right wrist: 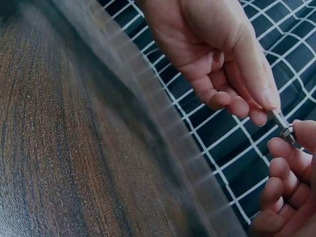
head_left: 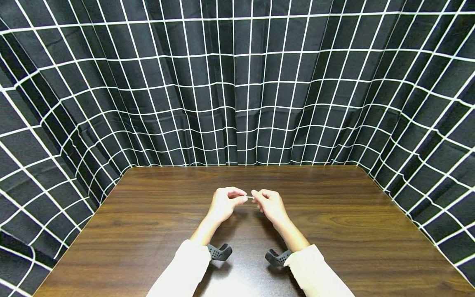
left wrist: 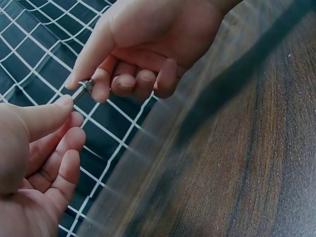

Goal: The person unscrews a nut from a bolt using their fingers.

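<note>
A small metal bolt (head_left: 250, 197) spans the short gap between both hands above the table. One end of its shank is pinched by my left hand (head_left: 224, 204), between thumb and fingertips. At the other end, my right hand (head_left: 272, 205) pinches with thumb and index finger beside a nut (right wrist: 286, 132). In the left wrist view the nut and a washer-like ring (left wrist: 88, 85) show close to the right fingertips. The remaining fingers of both hands are loosely bent. Fingertips cover both ends of the bolt.
Beneath the hands lies a brown wood-grain table (head_left: 163, 214). A black curtain with a white grid (head_left: 237, 90) surrounds its back and sides. Dark wrist-worn mounts (head_left: 220, 252) stick out inward from the pale sleeves (head_left: 185, 268).
</note>
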Demonstrator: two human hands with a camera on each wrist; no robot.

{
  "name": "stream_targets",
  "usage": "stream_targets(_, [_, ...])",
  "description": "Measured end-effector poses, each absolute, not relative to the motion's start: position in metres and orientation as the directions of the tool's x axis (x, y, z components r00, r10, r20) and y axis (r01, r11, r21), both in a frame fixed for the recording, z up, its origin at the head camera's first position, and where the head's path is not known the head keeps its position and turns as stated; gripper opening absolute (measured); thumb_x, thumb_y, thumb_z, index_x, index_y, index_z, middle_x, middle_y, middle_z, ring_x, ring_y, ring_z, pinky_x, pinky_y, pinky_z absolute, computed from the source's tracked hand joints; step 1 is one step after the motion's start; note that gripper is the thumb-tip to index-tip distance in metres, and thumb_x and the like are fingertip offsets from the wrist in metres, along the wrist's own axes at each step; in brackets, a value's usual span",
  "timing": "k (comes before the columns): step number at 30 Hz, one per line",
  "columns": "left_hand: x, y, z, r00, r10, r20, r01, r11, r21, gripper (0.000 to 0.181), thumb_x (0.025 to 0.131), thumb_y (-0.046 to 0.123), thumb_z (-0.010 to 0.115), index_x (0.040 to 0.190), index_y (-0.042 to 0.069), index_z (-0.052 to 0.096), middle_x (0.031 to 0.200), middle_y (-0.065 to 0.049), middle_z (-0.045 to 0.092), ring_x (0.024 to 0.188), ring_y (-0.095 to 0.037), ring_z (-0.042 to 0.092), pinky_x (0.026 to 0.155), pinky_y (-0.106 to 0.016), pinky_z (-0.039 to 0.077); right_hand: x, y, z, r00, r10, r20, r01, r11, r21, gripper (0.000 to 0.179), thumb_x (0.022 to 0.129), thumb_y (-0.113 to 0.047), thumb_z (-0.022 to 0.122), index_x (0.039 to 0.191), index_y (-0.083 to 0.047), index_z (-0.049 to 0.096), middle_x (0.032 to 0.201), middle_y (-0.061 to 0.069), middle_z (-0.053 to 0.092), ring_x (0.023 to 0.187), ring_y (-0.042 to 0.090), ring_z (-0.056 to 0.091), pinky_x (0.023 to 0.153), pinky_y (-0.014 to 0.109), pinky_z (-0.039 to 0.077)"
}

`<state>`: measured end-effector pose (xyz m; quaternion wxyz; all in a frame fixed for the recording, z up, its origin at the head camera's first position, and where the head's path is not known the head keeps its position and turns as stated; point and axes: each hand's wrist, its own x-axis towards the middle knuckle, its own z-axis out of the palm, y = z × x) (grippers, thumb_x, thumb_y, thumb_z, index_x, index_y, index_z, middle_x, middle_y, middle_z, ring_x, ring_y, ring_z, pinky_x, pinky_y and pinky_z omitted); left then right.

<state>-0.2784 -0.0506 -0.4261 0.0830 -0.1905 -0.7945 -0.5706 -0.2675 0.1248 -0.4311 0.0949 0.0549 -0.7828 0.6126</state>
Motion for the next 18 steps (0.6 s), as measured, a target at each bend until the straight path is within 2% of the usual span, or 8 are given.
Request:
stream_targets(6, [-0.277, -0.052, -0.432, -0.907, 0.200, 0.370, 0.414, 0.274, 0.868, 0.013, 0.081, 0.013, 0.077, 0.092, 0.007, 0.075, 0.084, -0.001, 0.073, 0.076, -0.012, 0.068, 0.070, -0.028, 0.051, -0.264, 0.124, -0.431, -0.983, -0.008, 0.185, -0.181, 0.246, -0.952, 0.036, 0.094, -0.020, 0.063, 0.078, 0.012, 0.062, 0.053, 0.000, 0.049, 0.048, 0.010, 0.043, 0.049, 0.022, 0.038])
stream_targets(10, [-0.276, -0.055, -0.438, -0.910, 0.201, 0.362, 0.406, 0.255, 0.878, 0.014, 0.082, 0.012, 0.076, 0.094, 0.006, 0.074, 0.085, -0.003, 0.073, 0.074, -0.016, 0.069, 0.070, -0.028, 0.052, -0.264, 0.123, -0.431, -0.986, -0.029, 0.162, -0.164, 0.246, -0.955, 0.035, 0.094, -0.020, 0.064, 0.077, 0.011, 0.063, 0.054, -0.001, 0.050, 0.050, 0.011, 0.044, 0.051, 0.022, 0.039])
stream_targets(18, [-0.276, -0.053, -0.434, -0.897, 0.229, 0.379, 0.430, 0.247, 0.869, 0.016, 0.082, 0.014, 0.076, 0.096, 0.005, 0.073, 0.088, -0.004, 0.073, 0.076, -0.014, 0.069, 0.072, -0.028, 0.053, -0.247, 0.124, -0.405, -0.985, -0.071, 0.159, -0.171, 0.213, -0.962, 0.027, 0.094, -0.008, 0.062, 0.079, 0.014, 0.061, 0.060, 0.007, 0.056, 0.055, 0.013, 0.047, 0.054, 0.023, 0.039])
